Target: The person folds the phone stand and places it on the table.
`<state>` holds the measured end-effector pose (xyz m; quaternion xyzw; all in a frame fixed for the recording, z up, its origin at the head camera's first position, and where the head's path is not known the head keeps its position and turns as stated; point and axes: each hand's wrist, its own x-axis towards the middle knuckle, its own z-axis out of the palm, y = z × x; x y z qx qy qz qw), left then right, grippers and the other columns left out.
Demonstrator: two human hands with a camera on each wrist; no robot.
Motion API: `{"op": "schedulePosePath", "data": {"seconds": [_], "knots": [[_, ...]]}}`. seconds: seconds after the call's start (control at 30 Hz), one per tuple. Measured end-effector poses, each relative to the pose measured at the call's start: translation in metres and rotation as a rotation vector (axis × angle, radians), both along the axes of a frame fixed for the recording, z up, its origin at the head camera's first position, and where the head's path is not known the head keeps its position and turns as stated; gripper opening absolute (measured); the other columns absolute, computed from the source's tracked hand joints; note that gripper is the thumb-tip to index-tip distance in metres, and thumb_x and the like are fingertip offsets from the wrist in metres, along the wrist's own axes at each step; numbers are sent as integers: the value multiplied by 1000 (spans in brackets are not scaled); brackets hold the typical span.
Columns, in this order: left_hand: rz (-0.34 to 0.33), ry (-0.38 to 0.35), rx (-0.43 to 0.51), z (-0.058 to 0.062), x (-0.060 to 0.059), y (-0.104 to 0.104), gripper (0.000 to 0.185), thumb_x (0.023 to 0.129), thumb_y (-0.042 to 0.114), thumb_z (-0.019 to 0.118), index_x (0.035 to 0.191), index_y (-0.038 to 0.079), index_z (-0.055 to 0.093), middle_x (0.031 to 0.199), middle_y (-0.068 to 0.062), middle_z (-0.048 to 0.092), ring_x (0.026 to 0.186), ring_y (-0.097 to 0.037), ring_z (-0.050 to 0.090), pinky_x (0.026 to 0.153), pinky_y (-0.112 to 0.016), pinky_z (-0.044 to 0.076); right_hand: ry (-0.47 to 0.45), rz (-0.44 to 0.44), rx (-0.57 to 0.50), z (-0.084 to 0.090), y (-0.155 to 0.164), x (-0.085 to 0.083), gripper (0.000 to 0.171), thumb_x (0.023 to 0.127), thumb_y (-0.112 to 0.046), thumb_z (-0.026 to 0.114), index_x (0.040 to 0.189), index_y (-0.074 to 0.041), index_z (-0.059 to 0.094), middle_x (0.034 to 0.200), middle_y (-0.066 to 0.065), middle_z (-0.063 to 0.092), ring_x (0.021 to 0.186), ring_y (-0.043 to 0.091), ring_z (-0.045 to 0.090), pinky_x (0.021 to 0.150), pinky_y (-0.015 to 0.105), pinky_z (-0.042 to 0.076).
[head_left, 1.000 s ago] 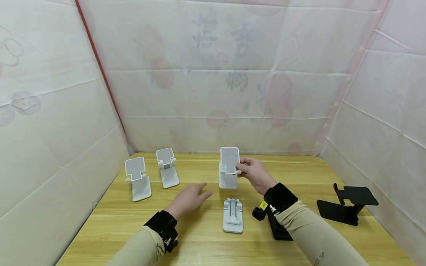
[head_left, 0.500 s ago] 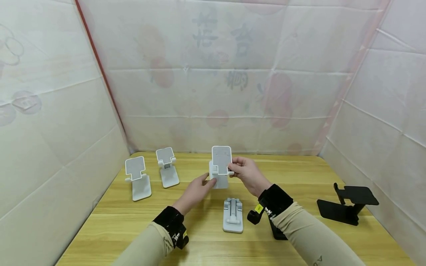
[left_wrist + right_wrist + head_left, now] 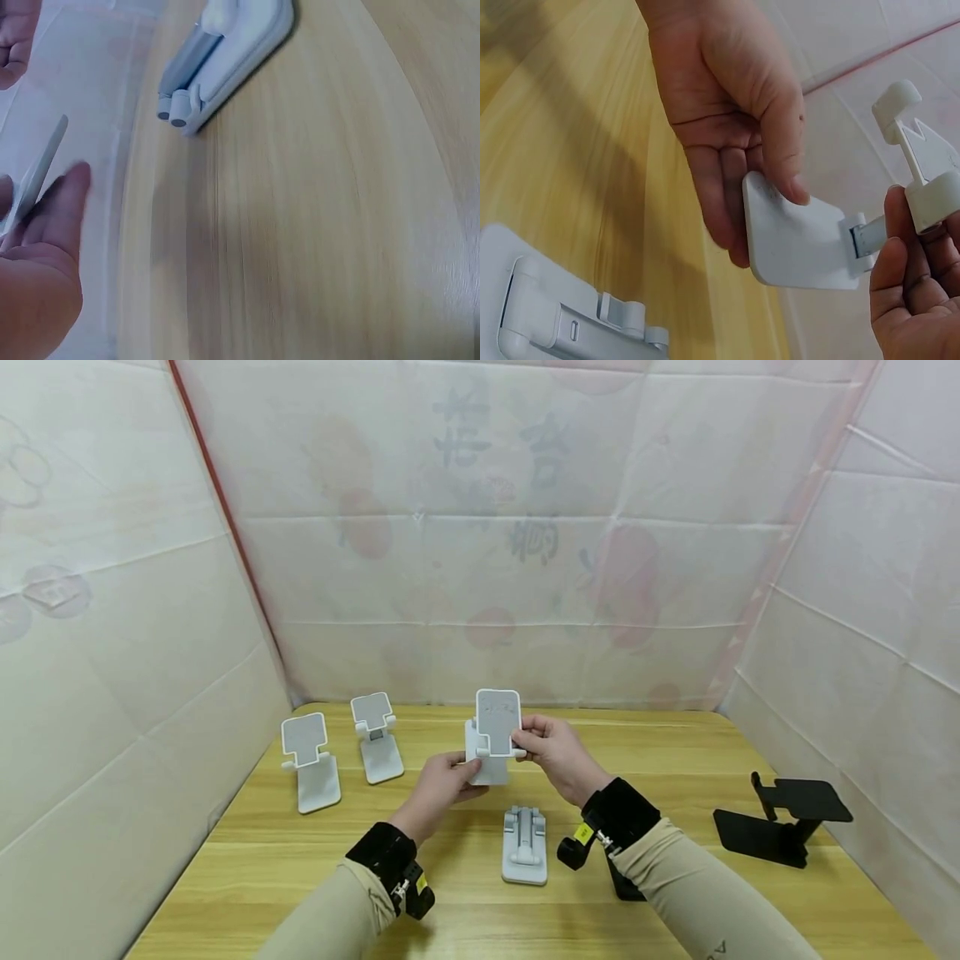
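A white phone stand [image 3: 497, 718], unfolded, is held up above the table between my two hands. My left hand [image 3: 438, 793] pinches its flat base [image 3: 802, 240] between thumb and fingers. With thumb and fingers my right hand [image 3: 562, 756] grips the right edge of the grey-padded upper plate, near the small support lugs. The left wrist view shows the base edge-on in my left hand [image 3: 49, 262]. Below the hands, a folded white phone stand [image 3: 525, 847] lies flat on the table; it also appears in the right wrist view.
Two unfolded white phone stands [image 3: 311, 764] [image 3: 377, 739] stand at the left on the wooden table [image 3: 465, 914]. An unfolded black stand [image 3: 780, 818] is at the right. Another black object [image 3: 625, 881] is mostly hidden under my right forearm. Pale cloth walls [image 3: 480, 568] enclose the table.
My left hand has moved right and up and taken hold of the held stand's base. My right hand has carried the stand a little to the left.
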<state>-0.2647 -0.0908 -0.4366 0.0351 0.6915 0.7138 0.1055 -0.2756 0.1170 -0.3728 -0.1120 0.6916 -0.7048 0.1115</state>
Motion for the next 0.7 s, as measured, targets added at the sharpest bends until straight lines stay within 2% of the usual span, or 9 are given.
{"op": "schedulePosePath", "data": {"seconds": [0.13,0.27,0.53,0.7], "knots": [[25,-38,49,2,2,-1,41,106,8,54,140,-14,49,138,-34,55,120,-40,64,92,-37,62,7,19,10,-1,2,1,24,105,-9,57,123,7,59,96,1,68,88,14,63,81,28,54],[10,-39,51,3,4,-2,40,105,6,55,139,-14,51,136,-33,57,120,-40,64,90,-37,62,24,22,39,-1,3,1,25,104,-9,60,123,8,60,97,1,69,90,15,64,85,30,54],[-13,-32,40,2,5,-3,40,104,5,56,139,-14,52,134,-34,58,118,-40,66,90,-37,63,61,15,123,0,6,3,15,103,-10,62,110,3,61,95,2,68,95,19,63,101,41,47],[-26,-52,37,4,5,-3,41,104,4,57,140,-14,52,135,-33,58,115,-39,67,89,-37,63,72,32,134,1,8,6,12,103,-9,61,107,2,59,98,4,68,98,20,64,109,48,45]]}}
